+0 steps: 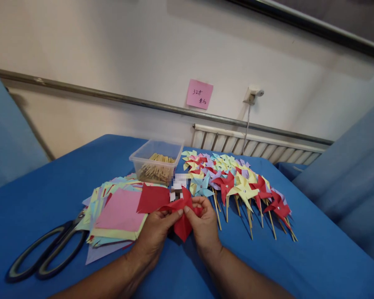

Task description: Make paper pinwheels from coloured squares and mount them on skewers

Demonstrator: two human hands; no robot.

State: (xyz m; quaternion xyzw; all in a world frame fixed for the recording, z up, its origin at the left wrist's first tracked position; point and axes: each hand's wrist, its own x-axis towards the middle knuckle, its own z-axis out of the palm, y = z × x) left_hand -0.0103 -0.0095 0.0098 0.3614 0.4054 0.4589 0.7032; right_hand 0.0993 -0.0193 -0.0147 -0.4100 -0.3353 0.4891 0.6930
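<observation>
Fingers [178, 212] of both hands pinch red paper [183, 226]; lowest corner points toward the person.

Hands [180, 226] around red paper [183, 226]

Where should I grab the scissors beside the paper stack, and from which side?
Take the scissors by the dark loop handles, coming from the near left. The handles lie bare on the blue tablecloth and point that way, while the blades are tucked under the stack of coloured paper squares, so the blade end is covered.
</observation>
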